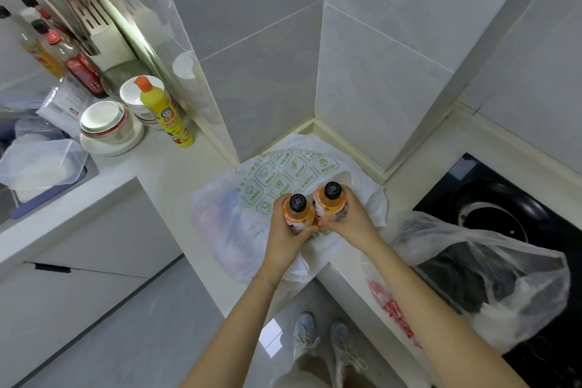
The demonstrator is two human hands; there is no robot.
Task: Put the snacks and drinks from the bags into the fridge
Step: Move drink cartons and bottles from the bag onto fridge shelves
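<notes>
Over the corner counter (pixel 176 173), head view, the only view. Just off centre at 5 o'clock you hold two small orange drinks side by side, touching, upright, black caps up, just above the white printed bag (pixel 283 167). Your left hand (pixel 283 239) wraps the left bottle (pixel 299 214) round its body, fingers curled and clamped on it. Your right hand (pixel 352 220) clamps the right bottle (pixel 329 208) the same way. Neither hand is free.

Handling, my read: plastic and full, so some weight but easy one-handed. Stiff enough to squeeze firmly. The label is probably slick. The mid-body grip you have suits them; don't carry by the cap.

The white printed bag is soft and slumped, with more items showing dimly through it at 8 o'clock of the bottles. The clear bag (pixel 491 271) sits at 4 o'clock, partly over the stove (pixel 478 179), holding something dark that I can't identify. Bowls (pixel 104 123) and dish-soap bottle (pixel 163 113) sit at 10 o'clock, well apart. Fridge not in frame.
</notes>
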